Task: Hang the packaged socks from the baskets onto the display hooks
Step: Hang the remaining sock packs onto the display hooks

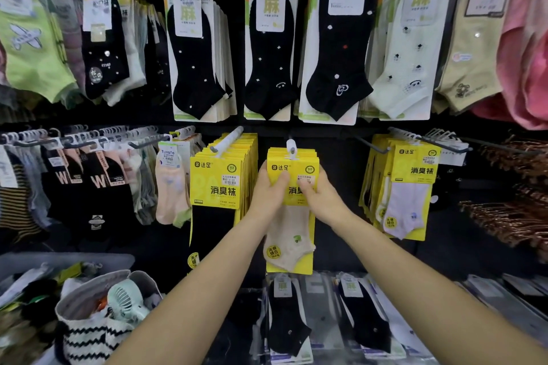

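While seating yellow sock pack on display hook, held square. Card edges pinched in left hand and right hand grip.

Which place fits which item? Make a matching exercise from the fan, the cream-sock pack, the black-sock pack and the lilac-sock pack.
Items: 1 fan; 2 cream-sock pack; 3 black-sock pack; 4 lilac-sock pack.
Places: A gripped by left hand and right hand at the hook; B in the striped bag; C hanging right of the hands; D hanging left of the hands.
Pairs: 1-B; 2-A; 3-D; 4-C.
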